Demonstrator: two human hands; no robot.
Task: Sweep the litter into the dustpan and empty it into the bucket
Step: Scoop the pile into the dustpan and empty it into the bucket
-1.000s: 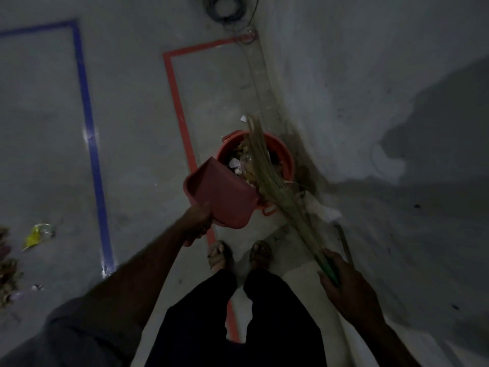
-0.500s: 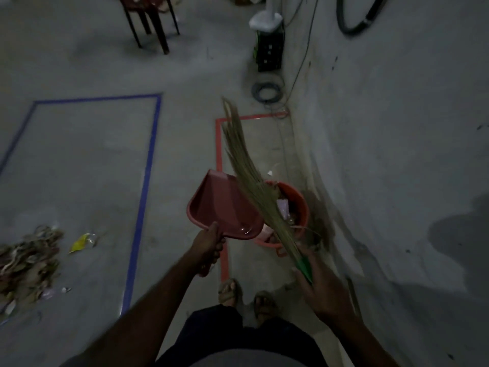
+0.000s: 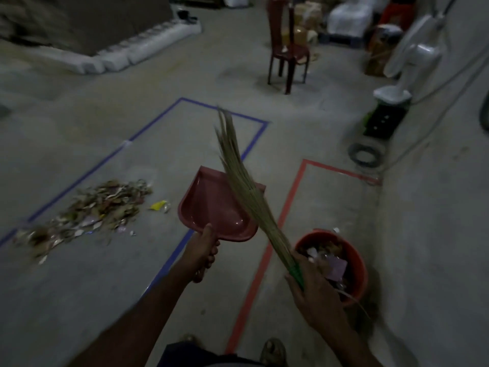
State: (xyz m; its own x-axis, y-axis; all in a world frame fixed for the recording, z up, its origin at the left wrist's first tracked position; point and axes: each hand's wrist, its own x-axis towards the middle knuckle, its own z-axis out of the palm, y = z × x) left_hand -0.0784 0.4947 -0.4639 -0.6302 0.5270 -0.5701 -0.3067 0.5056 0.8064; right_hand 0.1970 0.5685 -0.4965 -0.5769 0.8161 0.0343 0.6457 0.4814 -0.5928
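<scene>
My left hand [image 3: 203,250] grips the handle of a red dustpan [image 3: 211,207], held level above the floor with its pan bare. My right hand [image 3: 315,295] holds the green grip of a straw broom [image 3: 243,181], whose bristles point up and away across the dustpan. An orange bucket [image 3: 357,271] stands on the floor by my right hand, with litter inside. A heap of dry leaves and paper litter [image 3: 92,207] lies on the floor to the left, inside blue tape lines, with a yellow wrapper [image 3: 158,205] beside it.
Red tape [image 3: 285,215] marks a box around the bucket. A grey wall [image 3: 436,234] runs along the right. Farther off stand a dark red chair [image 3: 288,54], a white fan [image 3: 412,56], a cable coil [image 3: 366,156] and white sacks [image 3: 132,51]. My feet show at the bottom.
The dustpan has swung away from over the bucket to the left and now sits level. The broom has lifted out of the bucket. My view has turned left towards the litter heap.
</scene>
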